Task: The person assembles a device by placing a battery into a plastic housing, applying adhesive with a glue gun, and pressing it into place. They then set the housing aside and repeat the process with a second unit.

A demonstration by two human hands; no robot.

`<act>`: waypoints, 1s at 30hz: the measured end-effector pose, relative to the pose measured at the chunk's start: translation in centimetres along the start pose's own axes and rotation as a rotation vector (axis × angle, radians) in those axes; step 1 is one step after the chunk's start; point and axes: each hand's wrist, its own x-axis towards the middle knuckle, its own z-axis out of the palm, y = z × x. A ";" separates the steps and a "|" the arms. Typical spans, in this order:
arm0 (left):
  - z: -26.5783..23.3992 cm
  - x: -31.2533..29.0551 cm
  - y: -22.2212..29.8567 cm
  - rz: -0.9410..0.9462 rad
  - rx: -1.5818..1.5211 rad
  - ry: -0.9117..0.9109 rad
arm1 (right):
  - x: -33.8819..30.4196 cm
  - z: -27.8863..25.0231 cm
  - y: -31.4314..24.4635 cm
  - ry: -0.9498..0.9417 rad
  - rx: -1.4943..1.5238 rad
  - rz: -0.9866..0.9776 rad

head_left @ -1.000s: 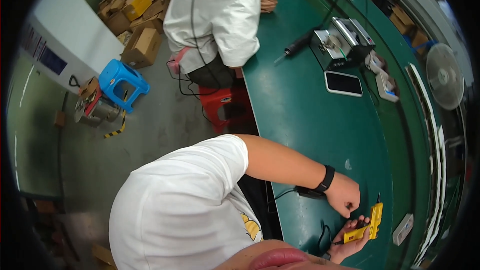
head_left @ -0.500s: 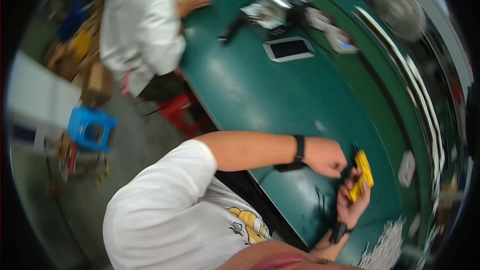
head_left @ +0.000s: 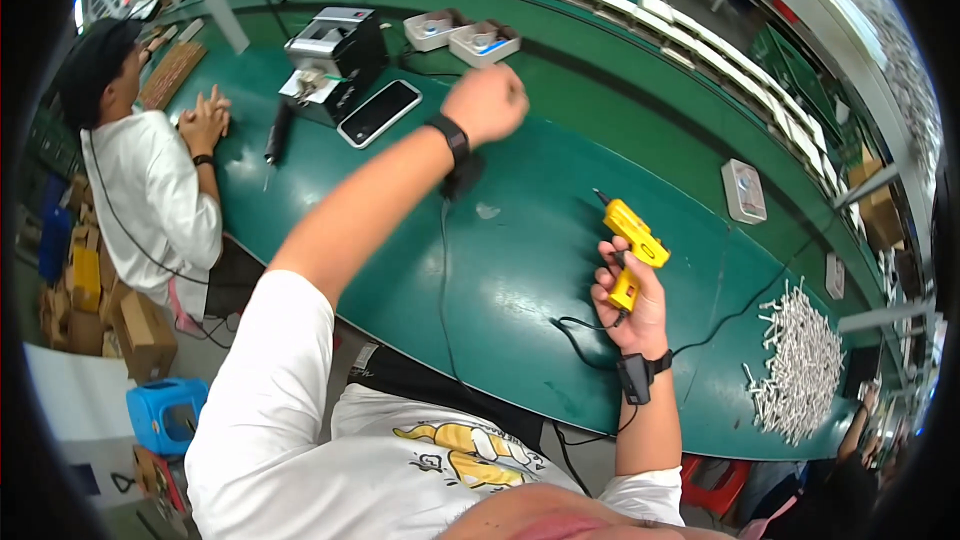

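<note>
My right hand [head_left: 637,290] is wrapped round the grip of a yellow pistol-shaped corded tool [head_left: 637,235]. Its thin dark tip points up and left over the green table. At the far side, my left hand [head_left: 487,103] is raised in a fist just below two small white trays, one of them the right-hand tray [head_left: 486,46] with something blue in it. What the fist holds, if anything, is hidden. A white-framed phone-like device [head_left: 380,112] lies left of that hand, beside a black-and-silver machine [head_left: 335,60].
A pile of small white parts [head_left: 800,365] covers the table's right end. A black corded screwdriver-like tool [head_left: 277,133] sits near a seated person [head_left: 150,200] at the left. White strips [head_left: 660,15] line the far ledge. Another small white tray [head_left: 744,190] stands at the right. Cables cross the table.
My left hand has moved away from the yellow tool, up and left toward the machine and trays. My right hand keeps hold of the tool. The view has swung to the right.
</note>
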 end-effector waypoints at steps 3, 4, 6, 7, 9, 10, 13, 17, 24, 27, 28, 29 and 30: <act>-0.3 6.3 -7.2 -0.194 0.447 0.051 | 0.3 0.5 0.3 -0.002 0.024 0.027; -0.4 7.7 -7.8 -0.221 0.545 0.026 | 0.4 0.3 0.0 0.000 0.031 0.043; 0.1 9.5 -8.0 -0.383 0.585 0.036 | 0.3 -0.3 -0.3 0.007 0.022 0.018; 0.0 10.1 -9.4 -0.372 0.581 0.040 | 0.4 -0.2 0.0 -0.009 0.018 0.022; 0.2 11.9 -12.4 -0.564 0.508 0.064 | 0.9 0.1 0.2 -0.032 0.013 0.019; 0.8 12.9 -11.7 -0.553 0.501 0.065 | 0.8 0.0 0.1 -0.022 0.008 0.020; 1.4 14.2 -10.2 -0.666 0.505 -0.069 | 0.3 -0.1 0.0 -0.002 0.008 0.034; 2.0 17.1 -12.8 -0.644 0.398 -0.137 | 0.3 -0.2 0.0 -0.019 0.035 0.031; 2.7 17.5 -12.6 -0.346 0.363 -0.207 | 0.2 0.1 0.0 0.015 0.033 0.040; 2.6 17.3 -11.9 -0.287 0.365 -0.213 | 0.4 0.0 -0.1 0.002 0.037 0.035; 2.5 17.4 -11.9 -0.230 0.350 -0.211 | 0.5 0.0 -0.1 -0.010 0.036 0.036; 2.2 17.4 -12.1 -0.177 0.338 -0.207 | 0.6 0.1 -0.1 -0.018 0.033 0.044; 1.9 17.5 -12.3 -0.189 0.345 -0.200 | 0.8 0.1 0.0 -0.025 0.033 0.040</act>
